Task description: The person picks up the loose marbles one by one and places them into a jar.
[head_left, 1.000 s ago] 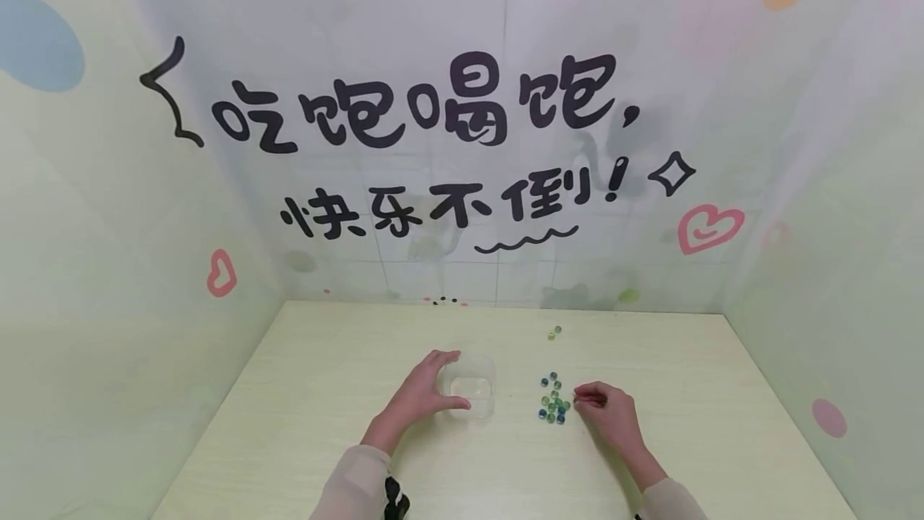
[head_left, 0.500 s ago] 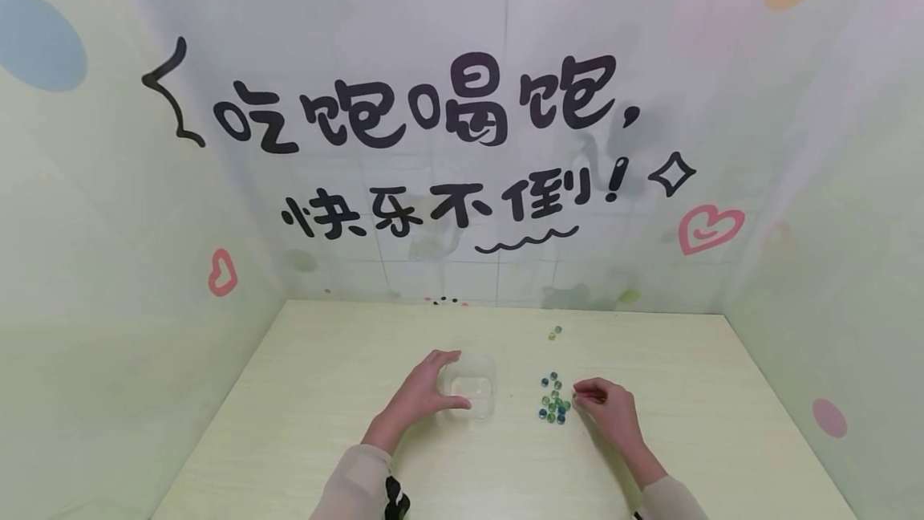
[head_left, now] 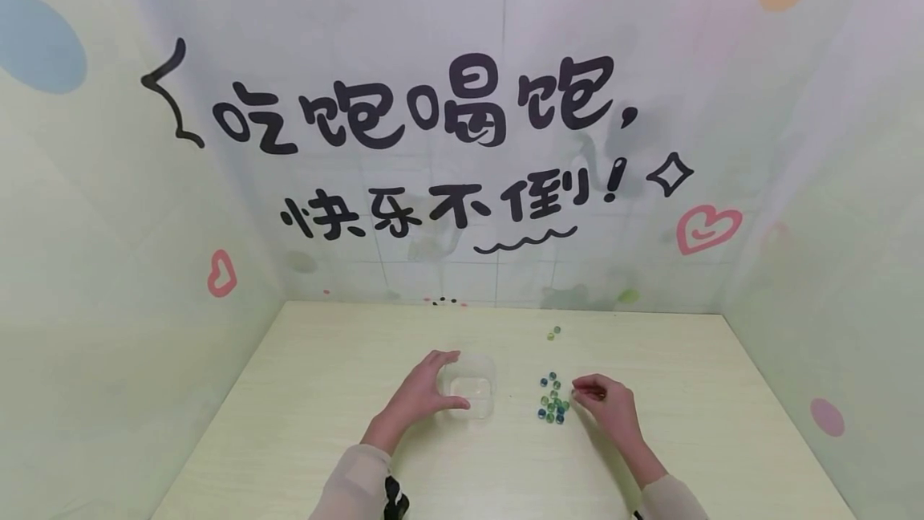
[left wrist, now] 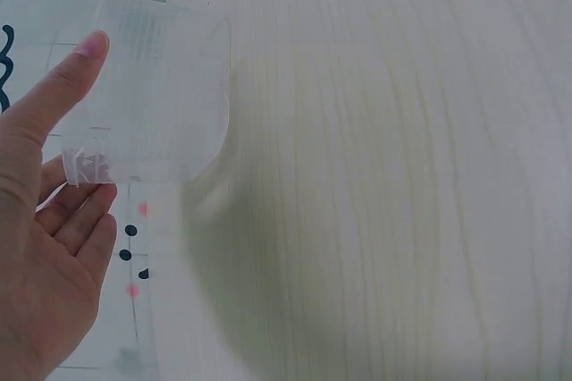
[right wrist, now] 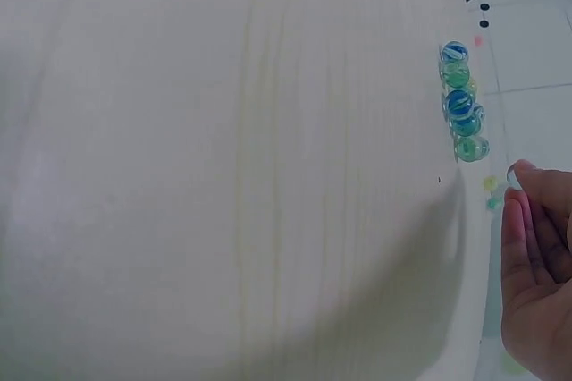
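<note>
A clear plastic container (head_left: 485, 383) stands on the table left of the marbles, with my left hand (head_left: 419, 393) gripping its left side. The left wrist view shows the thumb along one wall of the see-through container (left wrist: 165, 95) and the other fingers round the far side. Right of a loose cluster of blue and green glass marbles (head_left: 554, 407), my right hand (head_left: 613, 412) has thumb and fingers brought together. Between those fingertips the right wrist view shows the edge of a small clear marble (right wrist: 512, 177), mostly hidden.
Two more marbles (head_left: 552, 336) lie farther back, behind the cluster. The pale wood-grain table (head_left: 289, 424) is enclosed at the back and sides by printed light walls (head_left: 375, 279) with dark lettering and hearts.
My right hand has risen very slightly beside the cluster, its fingertips still together. The left hand and the container keep their place.
</note>
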